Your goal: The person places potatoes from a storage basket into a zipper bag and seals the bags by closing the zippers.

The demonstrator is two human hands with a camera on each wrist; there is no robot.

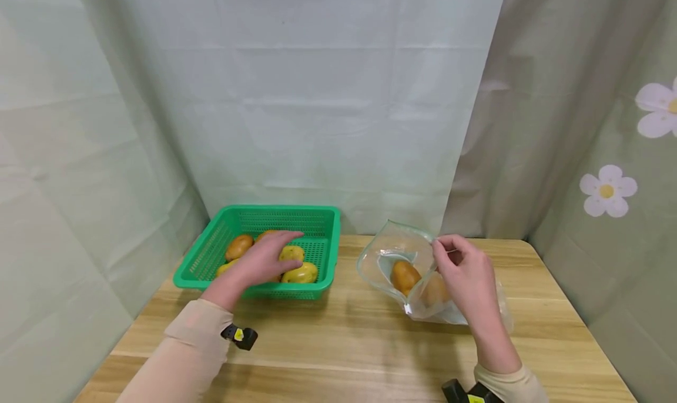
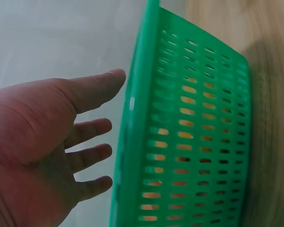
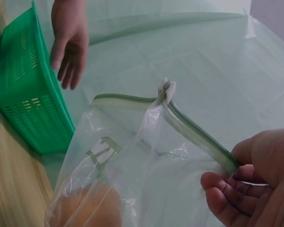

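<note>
A green plastic basket [image 1: 211,247] [image 2: 194,123] [image 3: 23,99] holds several yellow-brown potatoes [image 1: 300,273] at the table's back left. My left hand [image 1: 264,259] [image 2: 61,156] [image 3: 68,45] hovers over them with fingers straight and spread, holding nothing. To the right, a clear zip bag [image 1: 394,256] [image 3: 132,156] stands open with two potatoes [image 1: 404,275] [image 3: 90,205] inside. My right hand [image 1: 462,268] [image 3: 246,184] pinches the bag's zip rim, keeping its mouth up.
The wooden table [image 1: 338,344] has pale curtains hanging behind and at both sides. The right curtain carries white flowers [image 1: 607,190]. Bare wood stretches between the basket and bag and along the near edge.
</note>
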